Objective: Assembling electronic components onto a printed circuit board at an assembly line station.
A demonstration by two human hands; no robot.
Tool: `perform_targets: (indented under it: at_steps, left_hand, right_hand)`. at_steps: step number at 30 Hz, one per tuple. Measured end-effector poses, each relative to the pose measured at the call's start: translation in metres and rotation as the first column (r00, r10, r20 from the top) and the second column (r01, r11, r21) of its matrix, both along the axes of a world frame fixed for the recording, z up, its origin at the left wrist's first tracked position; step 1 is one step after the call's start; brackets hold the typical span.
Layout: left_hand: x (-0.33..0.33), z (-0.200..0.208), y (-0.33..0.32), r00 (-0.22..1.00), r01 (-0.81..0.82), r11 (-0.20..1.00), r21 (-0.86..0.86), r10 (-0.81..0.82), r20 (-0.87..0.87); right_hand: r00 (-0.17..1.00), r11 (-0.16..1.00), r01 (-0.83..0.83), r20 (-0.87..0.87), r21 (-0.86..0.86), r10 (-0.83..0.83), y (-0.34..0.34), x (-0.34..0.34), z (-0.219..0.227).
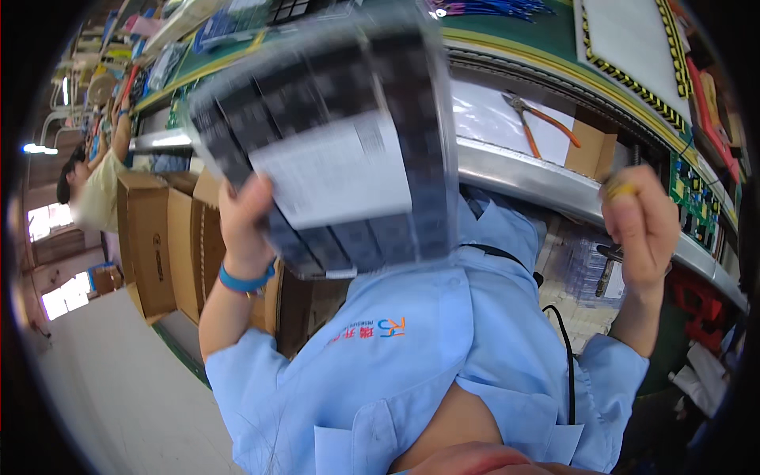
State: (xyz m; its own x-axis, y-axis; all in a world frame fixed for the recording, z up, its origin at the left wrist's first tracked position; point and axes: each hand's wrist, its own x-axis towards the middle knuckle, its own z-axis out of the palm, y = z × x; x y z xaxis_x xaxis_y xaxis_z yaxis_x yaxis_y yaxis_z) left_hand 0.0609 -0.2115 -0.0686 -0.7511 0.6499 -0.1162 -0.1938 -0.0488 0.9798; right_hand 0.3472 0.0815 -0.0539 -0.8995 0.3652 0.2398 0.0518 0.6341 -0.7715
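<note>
My left hand [247,222] grips the left edge of a clear plastic tray [434,150], its thumb over the front. Rows of black rectangular parts [340,89] fill the tray, and a white printed label [336,170] lies across them. The tray is tilted up in front of my body and blurred by motion. Off to the right, my right hand [643,226] is raised near the bench edge with its fingers curled in. Something small and yellow shows at its fingertips; whether it is held or worn I cannot make out.
Orange-handled cutters [542,127] lie in an open space under the conveyor's rail [522,176]. Open cardboard boxes [150,245] stand at the left. Green circuit boards [695,198] sit at the right, with stacked clear trays [582,269] below. A person [99,186] works farther left.
</note>
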Motion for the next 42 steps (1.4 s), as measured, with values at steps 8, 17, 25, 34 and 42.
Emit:
perform_targets:
  at_steps: [8,17,25,34,42]
  left_hand:
    - [-0.026,0.03,0.087,0.915,-0.074,0.895,0.439,-0.114,0.386]
    - [-0.025,0.015,0.08,0.96,0.013,0.894,0.448,-0.136,0.243]
    - [-0.032,0.01,0.084,0.935,0.107,0.834,0.541,-0.269,0.23]
    - [-0.047,0.022,0.09,0.967,0.046,0.827,0.56,-0.177,0.182]
    - [-0.062,0.045,0.137,0.935,-0.045,0.769,0.637,-0.192,0.297]
  right_hand:
    - [0.959,0.805,-0.115,-0.275,-0.583,-0.062,-0.062,-0.068,-0.005]
    - [0.974,0.965,-0.02,-0.225,-0.261,-0.041,-0.021,-0.08,0.039]
    - [0.957,0.999,-0.019,-0.291,-0.037,0.008,-0.01,-0.087,0.039]
    - [0.998,0.992,-0.041,0.04,-0.121,0.046,-0.012,-0.07,0.038]
    - [0.956,0.935,-0.01,-0.279,-0.354,-0.096,-0.064,-0.11,-0.004]
